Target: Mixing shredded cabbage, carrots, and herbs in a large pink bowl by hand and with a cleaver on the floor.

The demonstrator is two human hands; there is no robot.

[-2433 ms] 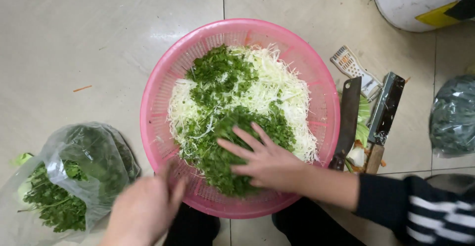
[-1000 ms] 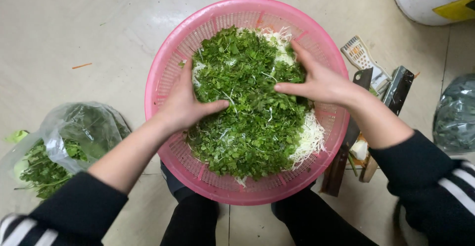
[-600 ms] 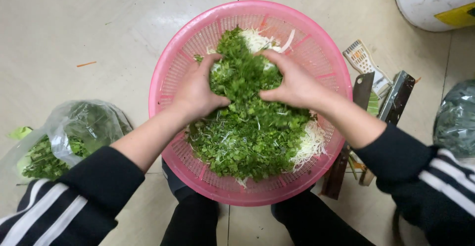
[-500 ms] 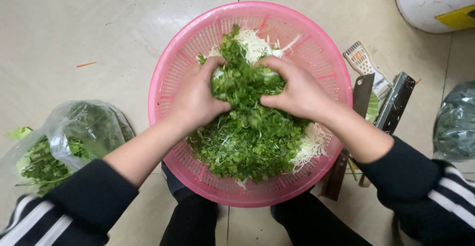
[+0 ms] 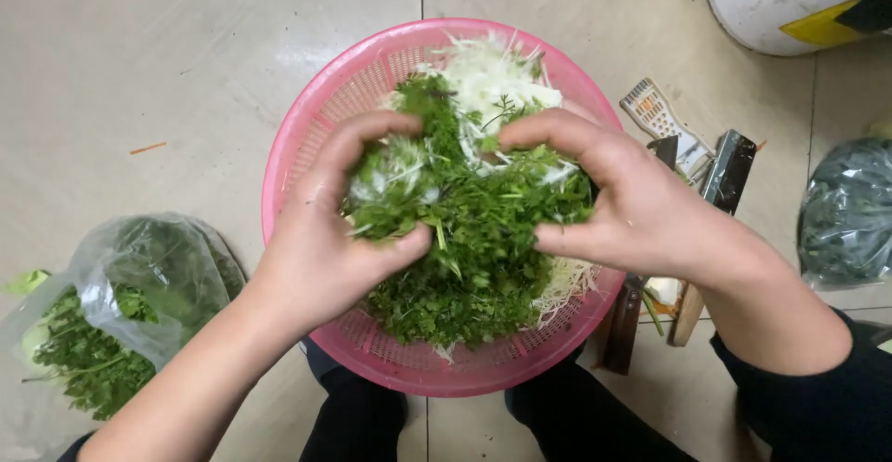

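A round pink plastic colander [image 5: 307, 137] stands on the tiled floor, filled with chopped green herbs [image 5: 474, 239] over shredded white cabbage [image 5: 488, 76]. My left hand [image 5: 325, 239] and my right hand [image 5: 632, 206] are both cupped around one big clump of the greens, lifted a little above the pile in the middle of the colander. The fingers of each hand curl over the clump from its own side. Cabbage shows bare at the far side of the colander.
A clear plastic bag of leafy greens [image 5: 111, 323] lies at the lower left. Right of the colander lie two cleavers [image 5: 720, 183] and a hand grater [image 5: 660, 118]. A dark bag of greens [image 5: 850, 216] sits at the right edge; a white bucket [image 5: 780, 2] stands top right.
Both hands moved in from the colander's sides, gathered the spread greens into a clump and raised it toward me; cabbage now shows at the far side.
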